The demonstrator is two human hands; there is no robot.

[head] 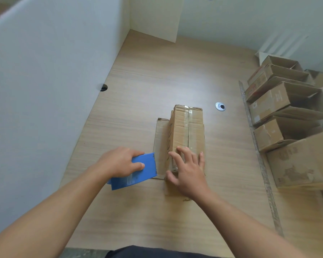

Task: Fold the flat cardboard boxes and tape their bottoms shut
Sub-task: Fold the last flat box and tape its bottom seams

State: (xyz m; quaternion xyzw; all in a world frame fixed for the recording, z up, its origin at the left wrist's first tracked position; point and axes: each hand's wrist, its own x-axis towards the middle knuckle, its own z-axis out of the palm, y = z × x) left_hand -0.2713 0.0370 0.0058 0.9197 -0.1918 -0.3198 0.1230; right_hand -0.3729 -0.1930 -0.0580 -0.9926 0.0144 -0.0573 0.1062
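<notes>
Left hand [119,162] grips blue tool [145,165]; right hand [188,172], spread flat, presses taped brown box [183,127].

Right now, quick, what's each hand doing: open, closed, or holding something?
Left hand: grips the flat blue plastic tool.
Right hand: open, fingers spread, pressing on the taped brown cardboard box.

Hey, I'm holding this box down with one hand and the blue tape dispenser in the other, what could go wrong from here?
1. The fingers of your right hand spread over the near end of the box, close to the blue tape dispenser in your left hand; its edge might catch them.
2. Only that hand steadies the box, so it may slide on the smooth table.
3. The flap lying flat on the box's left could snag the dispenser.
</notes>
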